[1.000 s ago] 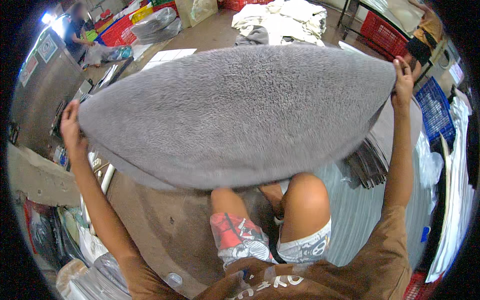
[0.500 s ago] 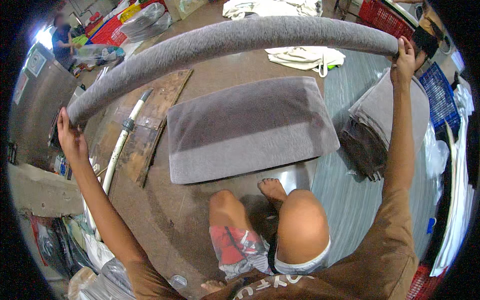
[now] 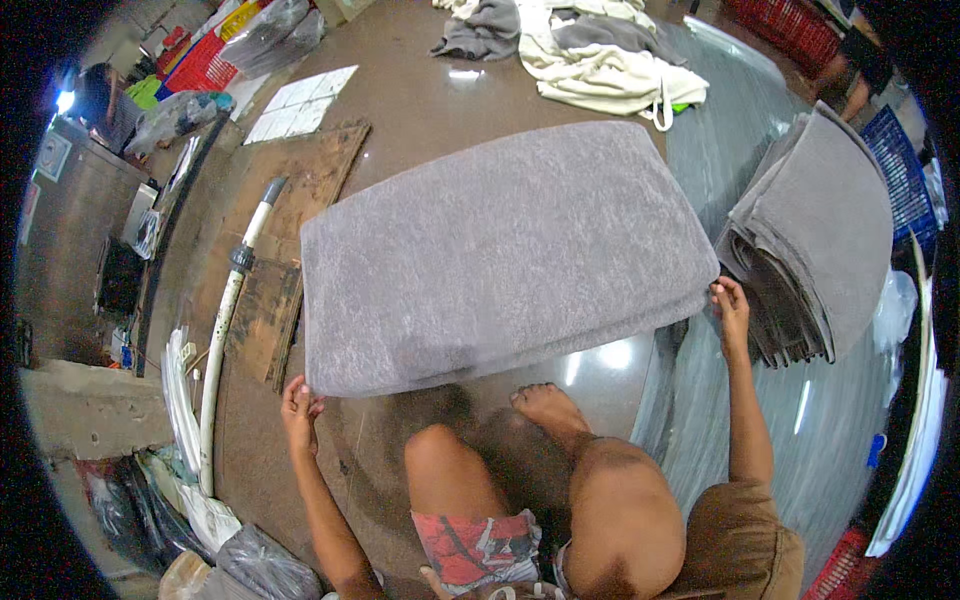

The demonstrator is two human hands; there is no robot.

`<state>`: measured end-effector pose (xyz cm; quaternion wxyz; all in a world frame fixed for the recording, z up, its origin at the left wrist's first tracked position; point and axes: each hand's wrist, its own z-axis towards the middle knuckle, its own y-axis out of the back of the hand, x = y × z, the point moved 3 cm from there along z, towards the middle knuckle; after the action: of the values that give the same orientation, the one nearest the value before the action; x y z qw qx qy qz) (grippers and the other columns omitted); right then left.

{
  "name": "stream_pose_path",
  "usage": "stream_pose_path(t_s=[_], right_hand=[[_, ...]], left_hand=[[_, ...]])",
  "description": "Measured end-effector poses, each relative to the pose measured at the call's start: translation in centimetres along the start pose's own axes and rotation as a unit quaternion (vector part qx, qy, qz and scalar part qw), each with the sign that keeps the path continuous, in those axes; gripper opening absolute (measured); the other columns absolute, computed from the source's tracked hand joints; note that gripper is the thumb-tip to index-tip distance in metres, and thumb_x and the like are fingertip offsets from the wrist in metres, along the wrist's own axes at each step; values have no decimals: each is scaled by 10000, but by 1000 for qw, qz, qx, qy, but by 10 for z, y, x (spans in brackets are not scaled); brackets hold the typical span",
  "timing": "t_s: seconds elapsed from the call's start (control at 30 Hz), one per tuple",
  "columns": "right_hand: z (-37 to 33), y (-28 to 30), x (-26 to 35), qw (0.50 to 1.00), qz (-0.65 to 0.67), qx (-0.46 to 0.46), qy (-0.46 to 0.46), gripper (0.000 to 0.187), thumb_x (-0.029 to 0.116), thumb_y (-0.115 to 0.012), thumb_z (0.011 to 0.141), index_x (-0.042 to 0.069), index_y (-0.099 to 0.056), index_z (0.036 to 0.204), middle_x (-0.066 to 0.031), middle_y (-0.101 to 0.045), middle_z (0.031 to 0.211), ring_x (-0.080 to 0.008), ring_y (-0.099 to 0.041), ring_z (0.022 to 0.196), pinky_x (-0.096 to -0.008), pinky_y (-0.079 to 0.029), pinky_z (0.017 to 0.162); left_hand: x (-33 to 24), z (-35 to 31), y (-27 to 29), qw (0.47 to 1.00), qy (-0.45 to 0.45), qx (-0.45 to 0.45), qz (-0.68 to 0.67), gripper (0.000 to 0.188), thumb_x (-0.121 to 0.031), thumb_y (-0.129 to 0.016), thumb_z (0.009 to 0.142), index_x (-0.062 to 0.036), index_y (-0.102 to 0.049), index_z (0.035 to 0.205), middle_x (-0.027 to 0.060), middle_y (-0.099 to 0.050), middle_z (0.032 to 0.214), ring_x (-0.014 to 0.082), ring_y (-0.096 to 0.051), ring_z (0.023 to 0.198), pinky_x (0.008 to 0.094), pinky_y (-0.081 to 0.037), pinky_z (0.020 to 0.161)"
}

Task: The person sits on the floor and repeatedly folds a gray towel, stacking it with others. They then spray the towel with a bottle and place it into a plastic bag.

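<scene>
A grey towel (image 3: 500, 255) lies spread before me in a wide rectangle, on or just over other grey cloth on the floor. Its near left corner is pinched in my left hand (image 3: 300, 412). At the near right corner my right hand (image 3: 732, 310) grips the edge between thumb and fingers. A thick pile of folded grey towels (image 3: 835, 205) stands close to the right, beyond my right hand. What lies beneath the spread towel is mostly hidden.
Left lie a brown board (image 3: 262, 315) and a white pipe (image 3: 226, 310). Cream and grey cloths (image 3: 590, 65) lie at the far side. A grey-green sheet (image 3: 690, 395) covers the floor at right, by a blue basket (image 3: 900, 165). People are partly visible at both far corners.
The towel has come down from a stretched, raised band to lie flat over the grey cloth. Both hands have lowered toward me and closer together, still holding its corners.
</scene>
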<state>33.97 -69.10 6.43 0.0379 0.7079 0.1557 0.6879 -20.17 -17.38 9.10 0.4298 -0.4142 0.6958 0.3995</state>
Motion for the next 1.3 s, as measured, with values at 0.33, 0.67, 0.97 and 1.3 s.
stream_pose_path(t_s=[0.33,0.67,0.97,1.3], right_hand=[[64,-12,23,988,-100,115,16,320,328,-525,881,20,-609,857,21,-556,755,-87,-488,717,-225,-395,640],[13,-13,78,973,50,182,-133,280,382,-499,887,113,-536,956,22,-527,806,-96,-512,687,-271,-414,679],[14,-3,37,969,86,170,-157,298,359,-487,895,64,-515,924,-41,-563,729,-150,-571,587,-276,-473,562],[27,0,51,982,56,136,-117,272,309,-560,855,41,-560,902,-28,-585,794,-130,-563,659,-285,-460,602]], left_hand=[[-19,21,-12,986,104,77,107,218,-313,-554,870,-95,-559,873,-23,-555,778,100,-505,690,258,-420,608],[-13,16,-1,965,175,163,-112,264,-210,-487,903,-35,-447,1096,130,-614,956,250,-648,698,360,-563,599],[18,6,-3,972,70,118,-192,368,-243,-518,885,-36,-414,1170,128,-557,1084,289,-626,826,378,-558,663],[-15,16,-9,984,41,49,-165,256,-252,-572,854,-23,-540,962,100,-615,970,216,-636,787,354,-554,657]])
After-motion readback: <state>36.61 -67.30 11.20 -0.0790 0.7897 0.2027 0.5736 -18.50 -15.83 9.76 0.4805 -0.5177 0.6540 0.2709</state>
